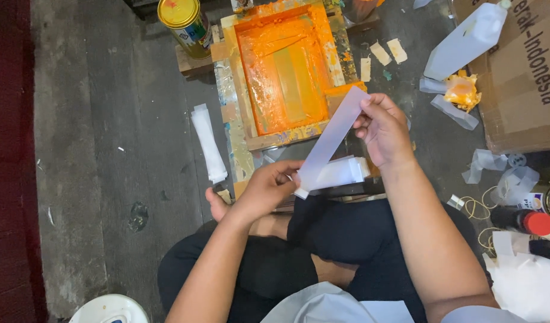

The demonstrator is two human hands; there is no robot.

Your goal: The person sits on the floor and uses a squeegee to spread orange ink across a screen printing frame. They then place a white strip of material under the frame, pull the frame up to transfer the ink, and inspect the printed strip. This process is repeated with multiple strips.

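A long white plastic strip is stretched slantwise between both hands. My right hand pinches its upper end, and my left hand grips its lower end. Under the strip lies a small stack of similar white strips. Just beyond the hands stands an orange-smeared wooden printing screen frame on the floor. I sit cross-legged in dark trousers behind it.
A yellow-lidded tin can stands at the frame's left. A bundle of white strips lies on the grey floor. At right are a cardboard box, a white bottle, an orange-stained rag, a red-capped bottle and plastic scraps.
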